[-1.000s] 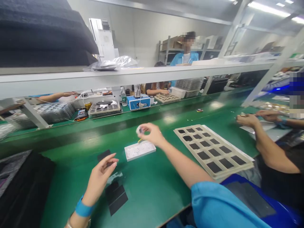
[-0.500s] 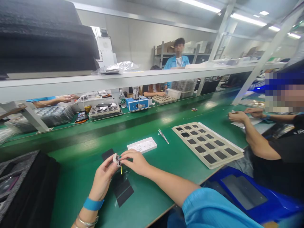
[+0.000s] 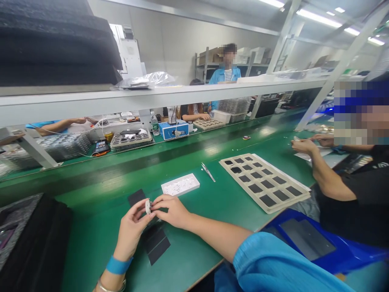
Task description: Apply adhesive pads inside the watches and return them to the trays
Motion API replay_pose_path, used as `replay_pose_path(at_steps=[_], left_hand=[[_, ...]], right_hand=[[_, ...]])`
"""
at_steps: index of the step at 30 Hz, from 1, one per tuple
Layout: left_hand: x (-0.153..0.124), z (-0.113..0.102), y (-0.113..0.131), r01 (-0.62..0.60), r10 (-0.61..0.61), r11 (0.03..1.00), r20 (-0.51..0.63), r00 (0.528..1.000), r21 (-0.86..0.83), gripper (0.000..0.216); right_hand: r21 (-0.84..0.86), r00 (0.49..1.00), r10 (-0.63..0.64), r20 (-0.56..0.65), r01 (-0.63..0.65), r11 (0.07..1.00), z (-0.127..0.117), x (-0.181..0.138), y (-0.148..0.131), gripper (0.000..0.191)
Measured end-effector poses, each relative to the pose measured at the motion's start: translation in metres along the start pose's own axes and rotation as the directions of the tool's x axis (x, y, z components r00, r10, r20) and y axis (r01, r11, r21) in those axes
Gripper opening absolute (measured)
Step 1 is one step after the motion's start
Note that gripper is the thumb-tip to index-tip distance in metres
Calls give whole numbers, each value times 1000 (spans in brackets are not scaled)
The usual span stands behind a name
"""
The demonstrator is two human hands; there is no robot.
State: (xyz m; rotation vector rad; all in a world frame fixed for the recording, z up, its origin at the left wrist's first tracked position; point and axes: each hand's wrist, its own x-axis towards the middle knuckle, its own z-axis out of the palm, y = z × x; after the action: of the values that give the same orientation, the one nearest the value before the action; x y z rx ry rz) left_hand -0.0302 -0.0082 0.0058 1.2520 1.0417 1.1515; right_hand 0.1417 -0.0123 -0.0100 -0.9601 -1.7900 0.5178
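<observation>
Inside the bench edge (image 3: 208,269), 2 hands (image 3: 131,227) (image 3: 172,210) on 1 pale part (image 3: 148,207)

A small, pale, round part (image 3: 148,207) sits between left hand (image 3: 130,229) and right hand (image 3: 172,211). Beyond the right hand lies a shallow white rectangular box (image 3: 190,189); farther right, slim metal tweezers (image 3: 208,172), then a beige gridded tray (image 3: 257,196). Nearer than the hands, flat black sheets (image 3: 160,249) seem to overlap.

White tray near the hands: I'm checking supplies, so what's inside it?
Many small pieces lie scattered inside the white tray, too tiny to identify. The right hand seems to cover part of its near wall; anything beneath the pieces is hidden.
</observation>
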Motion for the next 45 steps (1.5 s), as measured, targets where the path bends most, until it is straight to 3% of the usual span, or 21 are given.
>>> replay_pose_path(at_steps=[11, 18, 22, 24, 27, 30, 34, 36, 39, 45], left_hand=[[-4, 7, -7, -48, 39, 995, -102, 994, -85, 59], [-4, 13, -8, -84, 74, 993, -123, 990, -79, 56], [-1, 8, -6, -3, -11, 979, -65, 998, -206, 65], [0, 3, -3, 63, -64, 942, 8, 998, -328, 73], [3, -3, 1, 103, -66, 874, 95, 993, -475, 73], [5, -6, 1, 131, -71, 832, 131, 989, -539, 69], [4, -3, -2, 150, -71, 836, 168, 983, -528, 63], [2, -2, -3, 147, -60, 854, 186, 981, -500, 60], [1, 0, -3, 115, -28, 882, 194, 981, -456, 59], [0, 2, -3, 79, 5, 891, 183, 983, -447, 58]], right_hand=[[-3, 997, 24, -76, -25, 1000, 6, -4, -2, 12], [-171, 988, -133, -80, 118, 978, 11, -3, 0, 10], [-275, 975, -196, -105, 161, 948, -14, 8, -1, 15], [-341, 968, -154, -199, 79, 937, -39, 15, 1, 16], [-410, 973, 108, -205, -186, 893, -70, 26, 11, 14], [-313, 956, 259, -141, -291, 904, -69, 29, 14, 13], [117, 950, 308, -60, -299, 947, -30, 14, -9, 19], [214, 951, 304, -52, -287, 934, -14, 6, -20, 20], [183, 958, 271, -99, -250, 951, -4, -1, -28, 16], [120, 964, 233, -129, -218, 969, -8, -1, -27, 13]])
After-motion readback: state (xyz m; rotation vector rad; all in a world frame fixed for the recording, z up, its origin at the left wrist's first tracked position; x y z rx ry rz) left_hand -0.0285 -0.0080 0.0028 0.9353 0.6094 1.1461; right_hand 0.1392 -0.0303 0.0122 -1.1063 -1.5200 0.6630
